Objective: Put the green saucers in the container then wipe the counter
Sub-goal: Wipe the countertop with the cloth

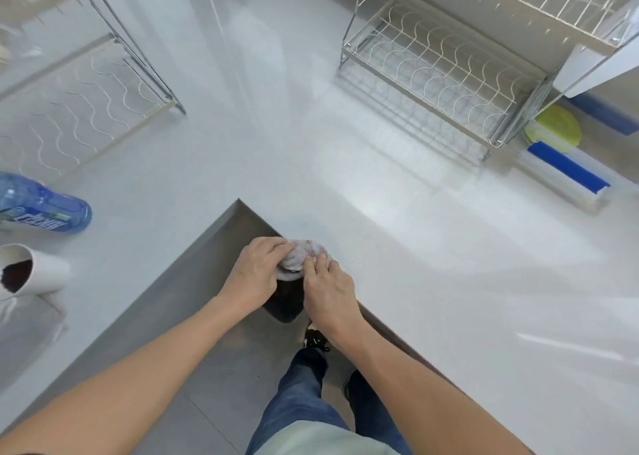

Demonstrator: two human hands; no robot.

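Note:
A bunched white cloth sits at the inner corner of the white counter. My left hand grips its left side and my right hand grips its right side, fingers curled into the fabric. Green saucers lie stacked in a clear container with blue clips at the right, partly hidden behind the dish rack's leg.
A wire dish rack stands at the back right and another rack at the left. A blue bottle lies on its side at the left edge, with a white cup below it. Grey floor and my legs show beneath the corner.

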